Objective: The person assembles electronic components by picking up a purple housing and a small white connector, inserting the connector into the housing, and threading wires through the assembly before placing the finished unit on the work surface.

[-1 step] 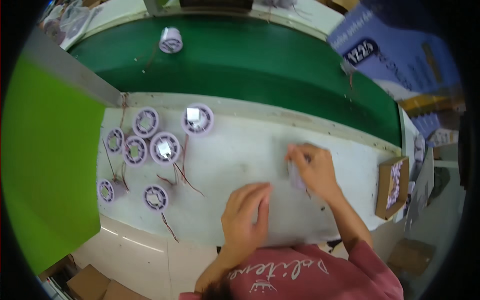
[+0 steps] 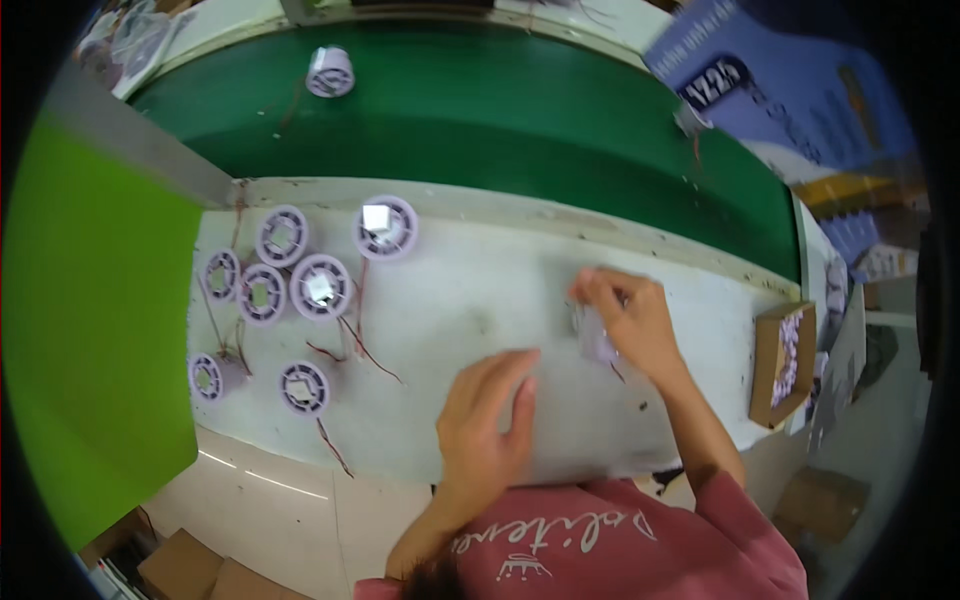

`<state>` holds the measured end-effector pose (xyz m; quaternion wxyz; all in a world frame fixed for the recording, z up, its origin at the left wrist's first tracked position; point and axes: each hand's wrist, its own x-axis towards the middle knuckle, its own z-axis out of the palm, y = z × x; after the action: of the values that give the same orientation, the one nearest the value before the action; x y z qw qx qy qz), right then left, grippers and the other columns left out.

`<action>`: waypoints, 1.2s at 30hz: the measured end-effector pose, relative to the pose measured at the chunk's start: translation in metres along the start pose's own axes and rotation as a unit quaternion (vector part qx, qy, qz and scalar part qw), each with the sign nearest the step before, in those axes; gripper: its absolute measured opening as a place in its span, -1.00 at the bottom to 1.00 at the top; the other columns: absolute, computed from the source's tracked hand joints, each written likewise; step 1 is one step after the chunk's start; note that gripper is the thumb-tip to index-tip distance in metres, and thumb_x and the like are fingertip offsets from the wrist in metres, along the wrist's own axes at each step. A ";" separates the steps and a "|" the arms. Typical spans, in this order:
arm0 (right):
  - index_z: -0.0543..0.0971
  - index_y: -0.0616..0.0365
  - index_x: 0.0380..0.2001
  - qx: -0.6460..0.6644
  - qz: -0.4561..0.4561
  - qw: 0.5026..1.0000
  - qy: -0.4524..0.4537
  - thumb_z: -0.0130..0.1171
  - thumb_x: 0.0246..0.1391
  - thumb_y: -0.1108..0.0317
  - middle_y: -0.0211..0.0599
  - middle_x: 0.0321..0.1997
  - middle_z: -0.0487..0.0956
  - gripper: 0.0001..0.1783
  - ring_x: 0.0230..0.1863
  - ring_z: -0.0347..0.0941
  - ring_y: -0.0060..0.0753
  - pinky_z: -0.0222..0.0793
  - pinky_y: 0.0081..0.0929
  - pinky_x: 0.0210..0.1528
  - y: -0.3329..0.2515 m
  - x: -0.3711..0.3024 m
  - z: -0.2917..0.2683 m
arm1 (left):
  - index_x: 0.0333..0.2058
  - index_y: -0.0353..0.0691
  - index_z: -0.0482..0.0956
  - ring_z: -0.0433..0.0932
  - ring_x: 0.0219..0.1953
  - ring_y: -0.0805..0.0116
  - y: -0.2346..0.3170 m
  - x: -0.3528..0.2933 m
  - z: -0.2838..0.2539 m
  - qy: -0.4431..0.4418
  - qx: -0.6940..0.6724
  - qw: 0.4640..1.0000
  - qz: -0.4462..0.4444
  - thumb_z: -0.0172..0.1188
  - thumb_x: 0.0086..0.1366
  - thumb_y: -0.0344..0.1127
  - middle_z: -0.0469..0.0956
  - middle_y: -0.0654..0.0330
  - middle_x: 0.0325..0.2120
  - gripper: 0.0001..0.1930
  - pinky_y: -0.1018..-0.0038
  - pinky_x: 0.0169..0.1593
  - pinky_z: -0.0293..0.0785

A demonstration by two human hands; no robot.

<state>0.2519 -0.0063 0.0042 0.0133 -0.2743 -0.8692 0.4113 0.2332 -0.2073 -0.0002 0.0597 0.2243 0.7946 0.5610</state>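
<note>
My right hand [image 2: 632, 318] is closed round a pale purple round housing [image 2: 600, 347], held low over the white worktop [image 2: 500, 290]. A short reddish wire sticks out below it; motion blur and my fingers hide most of its shape. Nearer to me, my left hand [image 2: 484, 425] holds nothing, its thumb apart from the fingers. Several similar purple housings with slotted rims and trailing wires stand at the left of the worktop. Among them, a front housing [image 2: 304, 388] and a back housing [image 2: 386, 228] have pale square pieces in their centres.
Beyond the worktop's raised edge runs a green conveyor belt [image 2: 450, 120], carrying a purple housing [image 2: 331, 72] at the far left and a whitish part [image 2: 692, 120] at the right. A cardboard box [image 2: 768, 375] of small pinkish pieces sits at the right end. A green panel [image 2: 100, 300] borders the left.
The whole picture has shifted slightly. My right hand still grips the purple housing, of which a little more shows, and my left hand keeps nearly the same pose.
</note>
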 end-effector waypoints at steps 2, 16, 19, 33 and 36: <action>0.64 0.25 -0.38 0.223 0.020 0.974 -0.026 -0.06 0.30 0.02 -0.26 -0.43 0.61 -0.49 -0.37 0.52 -0.44 0.41 -0.49 -0.27 -0.002 0.005 -0.013 | -0.13 -0.25 0.62 0.57 -0.18 0.14 -0.001 0.008 -0.003 -0.006 0.004 1.000 0.022 0.24 0.18 -0.52 0.61 0.09 -0.20 -0.75 0.35 -0.11 0.50; 0.49 0.20 -0.21 0.697 0.068 0.658 -0.279 -0.17 0.31 -0.14 -0.20 -0.28 0.45 -0.44 -0.40 0.48 -0.45 0.48 -0.52 -0.38 -0.042 -0.035 -0.039 | -0.18 -0.24 0.67 0.59 -0.35 0.38 0.057 0.022 -0.013 -0.049 -0.202 0.974 0.092 0.32 0.16 -0.51 0.62 0.12 -0.30 -0.78 0.56 -0.36 0.50; 0.48 0.20 -0.21 0.709 0.089 0.637 -0.290 -0.17 0.31 -0.15 -0.21 -0.29 0.44 -0.44 -0.41 0.48 -0.44 0.50 -0.51 -0.44 -0.041 -0.038 -0.034 | -0.21 -0.23 0.68 0.58 -0.38 0.42 0.062 0.018 -0.015 -0.041 -0.206 0.974 0.083 0.33 0.15 -0.51 0.62 0.15 -0.33 -0.80 0.58 -0.41 0.46; 0.48 0.20 -0.29 0.651 0.013 0.709 -0.270 -0.26 0.33 -0.21 -0.16 -0.31 0.47 -0.36 -0.27 0.44 -0.47 0.44 -0.51 -0.22 -0.060 -0.042 -0.036 | -0.21 -0.20 0.64 0.40 -0.57 0.53 0.088 0.012 -0.042 -0.022 -0.051 0.992 0.111 0.50 -0.03 -0.40 0.53 0.25 -0.36 -0.65 0.61 -0.56 0.27; 0.47 0.21 -0.28 0.552 -0.061 0.798 -0.233 -0.19 0.27 -0.32 -0.23 -0.29 0.48 -0.30 -0.23 0.43 -0.46 0.38 -0.53 -0.17 -0.064 -0.044 -0.033 | -0.13 -0.21 0.53 0.51 -0.44 0.47 0.089 0.013 -0.044 -0.087 -0.068 0.993 0.033 0.53 -0.08 -0.31 0.56 0.23 -0.23 -0.50 0.60 -0.50 0.44</action>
<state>0.2673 -0.0367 0.0813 -0.0153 -0.0630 -0.4866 0.8712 0.2321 -0.2163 0.0995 0.1255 0.2939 0.7387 0.5934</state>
